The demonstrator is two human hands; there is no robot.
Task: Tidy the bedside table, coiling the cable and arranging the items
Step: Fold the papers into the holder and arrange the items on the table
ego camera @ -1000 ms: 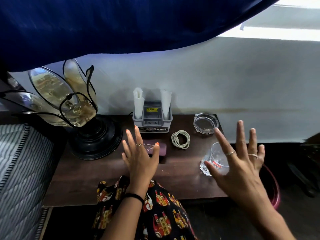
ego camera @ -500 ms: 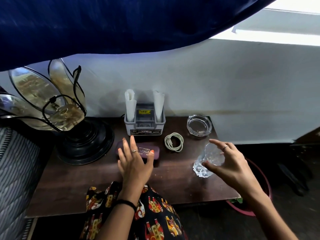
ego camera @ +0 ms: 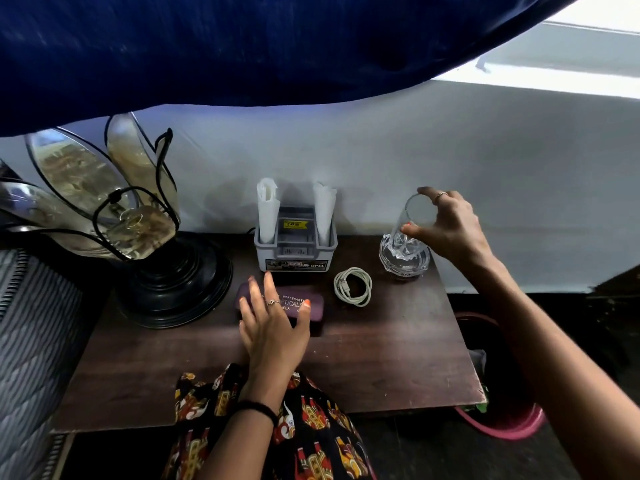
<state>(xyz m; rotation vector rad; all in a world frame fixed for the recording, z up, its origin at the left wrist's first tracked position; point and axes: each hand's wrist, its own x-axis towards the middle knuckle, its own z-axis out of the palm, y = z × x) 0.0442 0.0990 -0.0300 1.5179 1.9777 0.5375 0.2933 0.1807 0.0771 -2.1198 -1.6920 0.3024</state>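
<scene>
A white cable (ego camera: 353,286) lies coiled on the dark wooden bedside table (ego camera: 381,358), right of centre. My right hand (ego camera: 446,226) grips a clear drinking glass (ego camera: 414,220) by its rim, tilted, with its base in or just over the glass ashtray (ego camera: 403,263) at the back right. My left hand (ego camera: 273,323) rests flat, fingers spread, on a maroon spectacle case (ego camera: 313,306) at the table's middle. Behind it stands a grey organiser (ego camera: 296,247) holding two white paper rolls.
A black-based lamp (ego camera: 173,282) with petal-shaped shades fills the table's left end. Striped bedding (ego camera: 31,334) lies at the far left, a pink bin (ego camera: 502,424) sits below the table's right edge, and blue cloth (ego camera: 242,46) hangs overhead. Patterned fabric (ego camera: 294,427) covers the front edge.
My right hand closed on the glass at the front right and carried it back to the ashtray. My left hand stayed on the case.
</scene>
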